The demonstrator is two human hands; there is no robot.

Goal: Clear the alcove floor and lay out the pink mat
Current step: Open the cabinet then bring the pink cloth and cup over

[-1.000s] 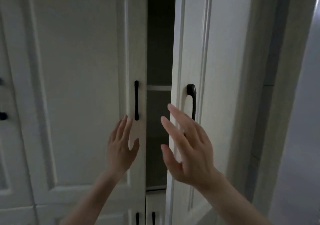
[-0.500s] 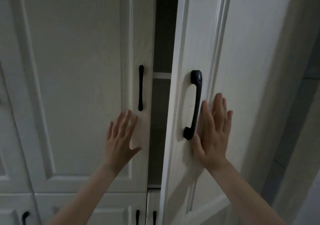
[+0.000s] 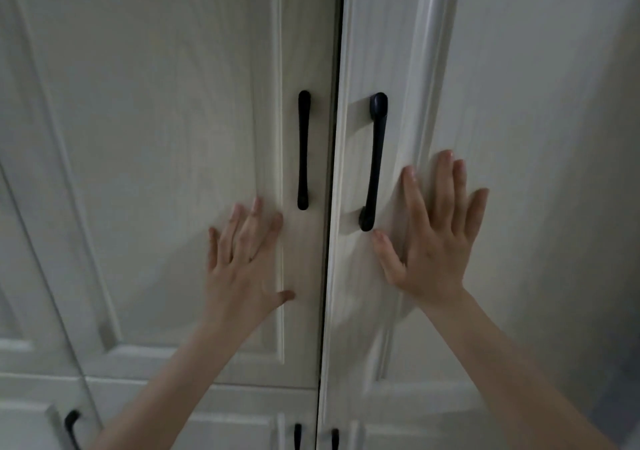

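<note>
Two tall white cupboard doors fill the view. My left hand [image 3: 247, 262] lies flat, fingers spread, on the left door [image 3: 156, 172], just below its black handle [image 3: 303, 150]. My right hand [image 3: 433, 231] presses flat on the right door [image 3: 519, 138], right of its black handle [image 3: 374, 162]. Only a thin dark slit [image 3: 332, 207] remains between the doors. Neither hand holds anything. No pink mat or alcove floor is in view.
Lower cupboard doors with small black handles [image 3: 297, 436] sit below the tall ones. Another white door panel with a black handle [image 3: 71, 425] stands at the far left. A grey wall [image 3: 623, 380] shows at the right edge.
The right door has swung inward under my right hand, and the wide dark gap with its shelf has narrowed to a slit. My left hand stayed flat on the left door.
</note>
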